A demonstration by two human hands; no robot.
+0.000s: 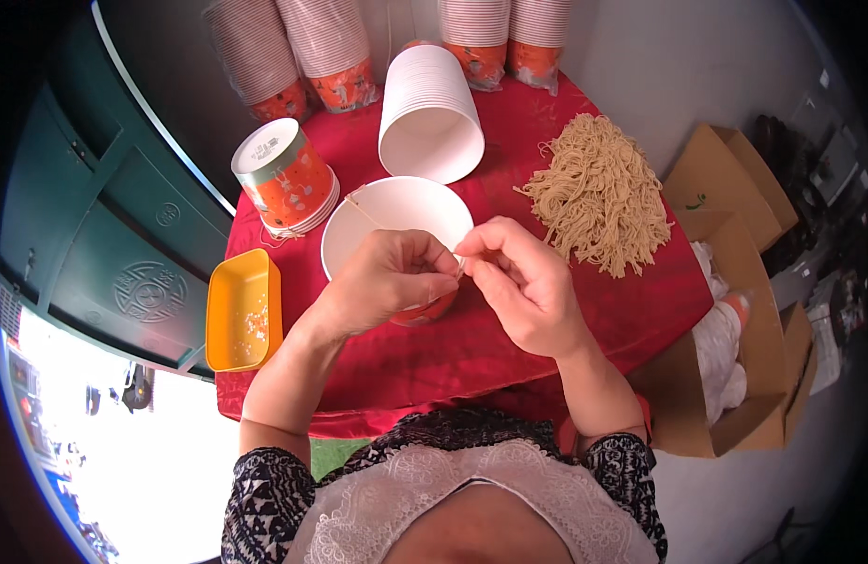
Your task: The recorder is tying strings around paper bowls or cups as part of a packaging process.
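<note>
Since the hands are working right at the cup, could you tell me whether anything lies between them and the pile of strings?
Nothing visible does: bare red cloth separates the right hand from the strings; the left hand rests on the cup.

Both hands (462,277) pinching string (363,211) over bowl (396,211)

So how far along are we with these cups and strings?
Done: a short stack of orange cups stands upside down at the left. In hand: the left hand and right hand meet over an open white cup, fingers pinching a thin tan string. Left: a big pile of strings, a stack of cups lying on its side and wrapped cup stacks at the back.
</note>
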